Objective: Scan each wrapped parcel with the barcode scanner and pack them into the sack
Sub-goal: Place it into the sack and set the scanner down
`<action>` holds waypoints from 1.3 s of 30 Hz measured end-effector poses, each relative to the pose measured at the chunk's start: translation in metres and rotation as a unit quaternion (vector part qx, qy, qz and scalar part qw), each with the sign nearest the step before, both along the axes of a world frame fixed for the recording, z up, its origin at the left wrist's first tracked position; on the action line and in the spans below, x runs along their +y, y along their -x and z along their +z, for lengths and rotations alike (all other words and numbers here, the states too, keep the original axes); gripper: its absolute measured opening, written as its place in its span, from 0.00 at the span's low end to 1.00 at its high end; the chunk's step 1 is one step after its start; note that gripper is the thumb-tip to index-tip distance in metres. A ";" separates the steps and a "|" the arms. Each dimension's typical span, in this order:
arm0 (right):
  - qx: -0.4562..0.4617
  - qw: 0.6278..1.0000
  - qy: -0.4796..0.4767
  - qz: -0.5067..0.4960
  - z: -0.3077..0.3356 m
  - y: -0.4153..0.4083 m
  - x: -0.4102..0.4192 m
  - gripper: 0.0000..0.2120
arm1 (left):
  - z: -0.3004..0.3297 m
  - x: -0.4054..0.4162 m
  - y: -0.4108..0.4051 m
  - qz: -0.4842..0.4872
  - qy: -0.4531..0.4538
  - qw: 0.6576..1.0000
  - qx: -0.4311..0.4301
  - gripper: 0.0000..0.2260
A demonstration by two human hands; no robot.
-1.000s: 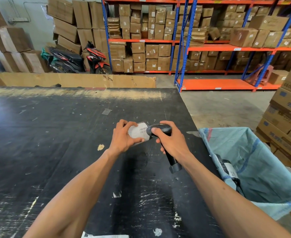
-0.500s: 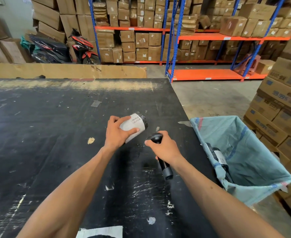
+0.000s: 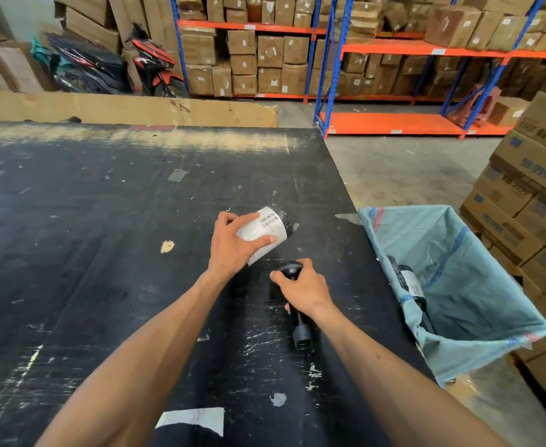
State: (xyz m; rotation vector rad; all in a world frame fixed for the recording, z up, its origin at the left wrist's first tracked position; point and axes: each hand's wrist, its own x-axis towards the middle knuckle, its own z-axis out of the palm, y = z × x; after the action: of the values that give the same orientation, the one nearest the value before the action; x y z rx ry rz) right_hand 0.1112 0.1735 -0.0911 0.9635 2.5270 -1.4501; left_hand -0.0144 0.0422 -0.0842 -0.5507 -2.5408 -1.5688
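Note:
My left hand (image 3: 231,248) grips a small cylindrical parcel (image 3: 267,230), black wrap with a white barcode label facing up, just above the black table (image 3: 87,237). My right hand (image 3: 304,290) holds the black barcode scanner (image 3: 300,330) low on the table, its head under my fingers and its handle pointing toward me. The scanner sits just below and right of the parcel, apart from it. A light blue woven sack (image 3: 478,285) hangs open at the table's right edge, with another wrapped parcel (image 3: 409,280) inside it.
Stacked cardboard boxes (image 3: 536,204) stand close to the right of the sack. Blue and orange shelving (image 3: 378,50) full of boxes lines the back. A motorbike (image 3: 113,64) is parked at the back left. A cardboard sheet (image 3: 120,109) borders the table's far edge.
My right hand has lowered the scanner away from the parcel's label down to the table. My left hand still holds the parcel, now tilted with the barcode up.

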 end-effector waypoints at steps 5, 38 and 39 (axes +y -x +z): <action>-0.034 0.987 -0.153 0.048 0.036 0.000 0.023 0.40 | 0.014 0.018 -0.003 -0.002 -0.022 1.000 -0.015 0.30; -0.237 0.970 -0.037 -0.049 -0.121 -0.078 0.412 0.50 | -0.072 0.332 -0.077 -0.096 0.289 0.953 -0.003 0.32; -0.246 0.968 -0.031 -0.044 -0.131 -0.077 0.413 0.50 | -0.073 0.332 -0.076 -0.100 0.294 0.951 -0.005 0.32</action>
State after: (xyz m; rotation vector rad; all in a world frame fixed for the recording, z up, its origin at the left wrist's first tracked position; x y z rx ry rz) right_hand 0.1886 0.5867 -0.2217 1.2725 2.1959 -0.9907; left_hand 0.0619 0.3741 -0.1572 -0.8781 -3.0303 -0.8191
